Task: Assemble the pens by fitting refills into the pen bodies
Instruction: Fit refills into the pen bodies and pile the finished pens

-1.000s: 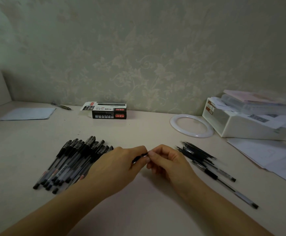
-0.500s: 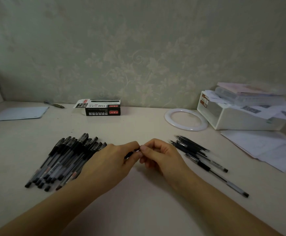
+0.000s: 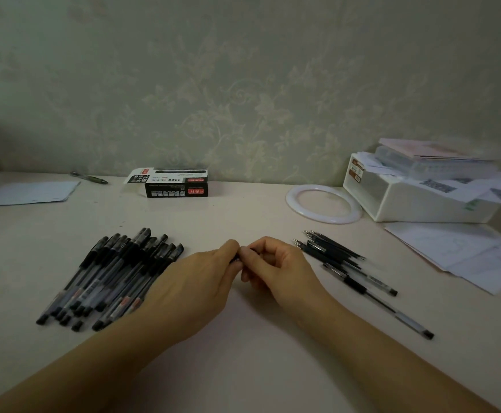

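The left hand [image 3: 197, 286] and right hand [image 3: 276, 268] meet fingertip to fingertip at mid-table, both pinching a small dark pen part [image 3: 236, 259] (mostly hidden, so which piece it is I cannot tell). Fingers of both are curled in close. Left of them lies a heap of capped pens [image 3: 110, 274]; to the right, loose refills [image 3: 331, 249] and two clear pen bodies [image 3: 374, 289].

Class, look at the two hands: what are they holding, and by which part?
Both the left hand and right hand pinch one small dark pen piece between fingertips; which part cannot be told.
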Demonstrator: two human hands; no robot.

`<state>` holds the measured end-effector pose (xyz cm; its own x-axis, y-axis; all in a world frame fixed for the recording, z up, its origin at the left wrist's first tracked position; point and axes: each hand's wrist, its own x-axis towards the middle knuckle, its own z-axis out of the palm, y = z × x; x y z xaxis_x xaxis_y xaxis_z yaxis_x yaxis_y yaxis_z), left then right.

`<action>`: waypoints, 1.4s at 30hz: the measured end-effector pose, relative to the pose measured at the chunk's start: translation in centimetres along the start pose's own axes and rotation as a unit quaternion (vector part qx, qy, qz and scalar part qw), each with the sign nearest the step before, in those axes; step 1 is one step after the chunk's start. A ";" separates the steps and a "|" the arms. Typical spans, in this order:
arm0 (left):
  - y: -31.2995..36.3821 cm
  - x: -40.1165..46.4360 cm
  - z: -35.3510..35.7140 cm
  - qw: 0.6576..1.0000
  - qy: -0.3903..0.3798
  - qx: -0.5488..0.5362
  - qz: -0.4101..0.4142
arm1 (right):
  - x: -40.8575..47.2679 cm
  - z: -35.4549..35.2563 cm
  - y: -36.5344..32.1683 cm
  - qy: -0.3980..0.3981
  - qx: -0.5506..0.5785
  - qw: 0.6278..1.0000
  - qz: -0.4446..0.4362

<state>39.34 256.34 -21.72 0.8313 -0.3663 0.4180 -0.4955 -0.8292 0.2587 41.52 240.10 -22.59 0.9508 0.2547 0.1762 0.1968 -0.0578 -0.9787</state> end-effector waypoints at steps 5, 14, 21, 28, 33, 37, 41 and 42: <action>-0.8 0.3 -0.1 1.000 0.009 0.001 0.006 | -0.1 -0.4 -0.2 0.011 -0.001 1.000 0.006; 0.0 -0.3 0.4 0.998 -0.023 -0.013 -0.060 | 0.0 -1.9 0.0 0.158 -0.043 0.986 -0.042; 0.3 -0.2 0.1 0.997 -0.070 0.013 -0.004 | 0.0 -1.6 1.1 0.096 -0.355 0.923 -0.109; -0.2 -0.1 0.2 0.998 -0.035 -0.039 -0.018 | 0.0 -1.6 1.4 0.080 -0.385 0.913 -0.106; -0.7 -0.1 0.3 0.996 -0.008 -0.080 -0.032 | 0.0 -1.7 1.0 0.115 -0.328 0.931 -0.116; -0.8 0.0 0.2 0.995 0.008 -0.096 -0.023 | -0.2 -1.3 0.3 0.122 -0.300 0.935 -0.142; -0.6 0.0 0.1 0.993 0.012 -0.116 -0.002 | -0.5 -0.8 0.4 0.058 -0.300 0.941 -0.145; -0.6 0.0 0.1 0.993 0.009 -0.116 0.002 | -0.5 -0.8 0.4 0.054 -0.283 0.948 -0.138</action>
<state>39.67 256.75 -21.96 0.8252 -0.3606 0.4347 -0.5458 -0.7072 0.4494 41.36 239.15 -23.02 0.8577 0.2372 0.4561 0.5087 -0.5204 -0.6859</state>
